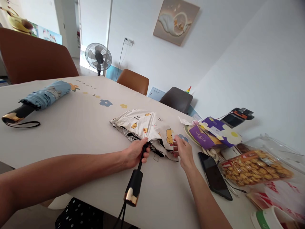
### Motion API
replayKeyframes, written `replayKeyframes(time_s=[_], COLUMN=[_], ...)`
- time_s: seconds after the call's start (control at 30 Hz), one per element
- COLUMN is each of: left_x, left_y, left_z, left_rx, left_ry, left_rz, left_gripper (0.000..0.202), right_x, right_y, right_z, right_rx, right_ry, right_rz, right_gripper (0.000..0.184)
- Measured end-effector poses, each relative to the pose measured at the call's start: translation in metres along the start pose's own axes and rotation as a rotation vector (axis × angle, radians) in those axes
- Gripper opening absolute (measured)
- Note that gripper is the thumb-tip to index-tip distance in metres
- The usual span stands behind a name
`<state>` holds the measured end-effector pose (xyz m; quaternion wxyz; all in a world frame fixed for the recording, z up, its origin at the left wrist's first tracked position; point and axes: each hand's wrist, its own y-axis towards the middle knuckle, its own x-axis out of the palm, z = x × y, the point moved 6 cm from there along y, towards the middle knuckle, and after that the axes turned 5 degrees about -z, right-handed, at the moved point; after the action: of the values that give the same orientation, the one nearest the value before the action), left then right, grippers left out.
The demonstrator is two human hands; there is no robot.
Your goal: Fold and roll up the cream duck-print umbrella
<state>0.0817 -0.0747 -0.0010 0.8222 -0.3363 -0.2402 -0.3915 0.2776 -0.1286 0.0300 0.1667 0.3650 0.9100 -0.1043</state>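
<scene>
A collapsed white umbrella (143,125) with yellow cartoon prints lies on the white table (78,127) in front of me. My left hand (135,152) is closed round its black shaft just above the black and gold handle (134,187), which sticks out past the table's near edge. My right hand (182,151) pinches the loose edge of the canopy fabric on the right side. The canopy is slack and unrolled.
A folded blue umbrella (43,98) lies at the far left of the table. To the right are a black phone (214,175), a purple packet (209,133), a bag of snacks (254,167) and a clear container. Brown chairs (133,81) and a fan (98,58) stand behind.
</scene>
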Motion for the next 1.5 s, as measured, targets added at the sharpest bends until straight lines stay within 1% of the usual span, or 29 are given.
replayKeyframes(time_s=[0.13,0.2,0.23,0.3,0.4,0.47,0.53,0.63,0.77,0.83,0.9,1.0,1.07,1.17,1.27,1.37,1.43,1.5], left_x=[0.007,0.012,0.013,0.015,0.015,0.014,0.014,0.015,0.015,0.015,0.015,0.016,0.017,0.017,0.018,0.018,0.018,0.018], left_y=[-0.006,-0.009,-0.011,-0.012,-0.011,-0.01,-0.009,-0.009,-0.008,-0.007,-0.006,-0.007,-0.007,-0.006,-0.005,-0.005,-0.004,-0.003], left_z=[-0.006,-0.011,-0.013,-0.016,-0.02,-0.02,-0.02,-0.02,-0.021,-0.022,-0.022,-0.022,-0.022,-0.021,-0.019,-0.018,-0.017,-0.017], left_rx=[-0.023,-0.026,-0.024,-0.023,-0.039,-0.048,-0.048,-0.042,-0.049,-0.054,-0.06,-0.058,-0.058,-0.07,-0.089,-0.104,-0.107,-0.101], left_ry=[0.03,0.054,0.069,0.089,0.094,0.093,0.099,0.111,0.107,0.107,0.112,0.112,0.112,0.118,0.132,0.153,0.161,0.164], left_rz=[-0.013,-0.039,-0.05,-0.066,-0.085,-0.104,-0.124,-0.14,-0.152,-0.152,-0.151,-0.16,-0.165,-0.164,-0.16,-0.165,-0.169,-0.169], left_gripper=[0.031,0.031,0.032,0.033,0.033,0.032,0.032,0.031,0.03,0.031,0.032,0.032,0.032,0.033,0.034,0.033,0.033,0.03], right_x=[0.003,0.002,0.0,-0.004,-0.012,-0.011,-0.004,0.003,0.006,0.007,0.006,0.005,0.008,0.019,0.04,0.068,0.087,0.107], right_y=[-0.004,-0.003,-0.003,-0.004,-0.008,-0.014,-0.02,-0.025,-0.026,-0.025,-0.024,-0.023,-0.021,-0.013,-0.003,0.001,-0.002,-0.008], right_z=[0.009,0.012,0.011,0.004,-0.012,-0.02,-0.024,-0.025,-0.025,-0.025,-0.026,-0.033,-0.044,-0.067,-0.086,-0.098,-0.103,-0.106], right_rx=[0.107,0.125,0.118,0.071,-0.016,-0.042,-0.037,-0.053,-0.123,-0.137,-0.154,-0.185,-0.204,-0.248,-0.291,-0.354,-0.431,-0.493], right_ry=[-0.1,-0.068,0.008,0.244,0.568,0.709,0.802,0.875,0.94,0.965,0.965,0.916,0.881,0.831,0.741,0.608,0.469,0.289], right_rz=[-0.103,-0.171,-0.202,-0.227,-0.183,-0.168,-0.179,-0.181,-0.176,-0.179,-0.157,-0.115,-0.146,-0.226,-0.277,-0.297,-0.316,-0.382], right_gripper=[0.033,0.027,0.024,0.019,0.021,0.02,0.018,0.008,0.004,0.008,0.014,0.017,0.016,0.01,0.01,0.016,0.019,0.027])
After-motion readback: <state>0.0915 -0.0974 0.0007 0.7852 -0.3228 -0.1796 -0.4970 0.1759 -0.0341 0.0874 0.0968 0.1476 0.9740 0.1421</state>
